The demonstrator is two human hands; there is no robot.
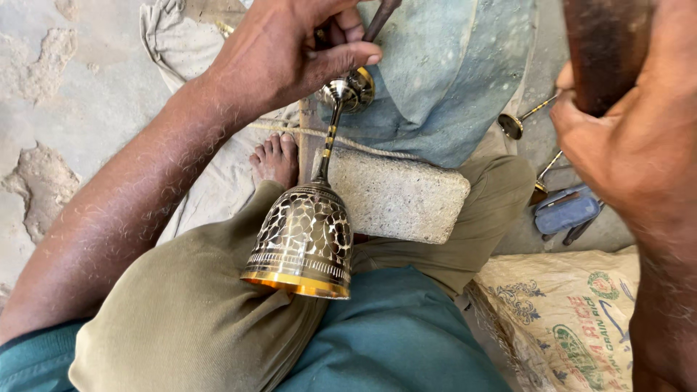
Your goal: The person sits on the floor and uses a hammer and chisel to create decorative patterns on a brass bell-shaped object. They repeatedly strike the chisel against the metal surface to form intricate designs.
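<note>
An engraved brass goblet (305,236) lies tilted across my knee, its wide gold-rimmed cup toward me and its thin stem running up to the round foot (348,91). My left hand (290,51) is closed at the foot end, gripping a thin dark metal tool (381,18) against the foot. My right hand (628,138) is raised at the right edge, wrapped around a thick dark wooden handle (602,47) that is close to the camera and blurred.
A rough stone block (406,192) lies under the goblet stem beside my bare foot (276,156). Blue cloth (443,65) covers the ground beyond. Small brass stemmed pieces (515,123) and a blue pouch (566,210) sit at right, a printed sack (559,319) lower right.
</note>
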